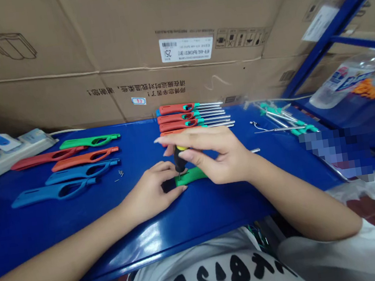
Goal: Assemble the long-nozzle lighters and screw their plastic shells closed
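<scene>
My right hand (219,152) is closed around a short screwdriver (179,161) with a black and yellow handle, its tip down on the end of a green lighter (192,175). My left hand (155,187) grips that same end between thumb and fingers, steadying it on the table. Part of the green lighter lies hidden under my right hand, and its metal tube (255,151) sticks out beyond. Several small screws (120,173) lie loose to the left of my left hand.
Several handle shells, among them a blue one (55,192), lie at left. Red lighters (177,118) with metal tubes are stacked at the back. Tubes with teal collars (285,117) lie at right, near a plastic bottle (342,79). A cardboard box (107,40) walls the back; a power strip (31,146) stands left.
</scene>
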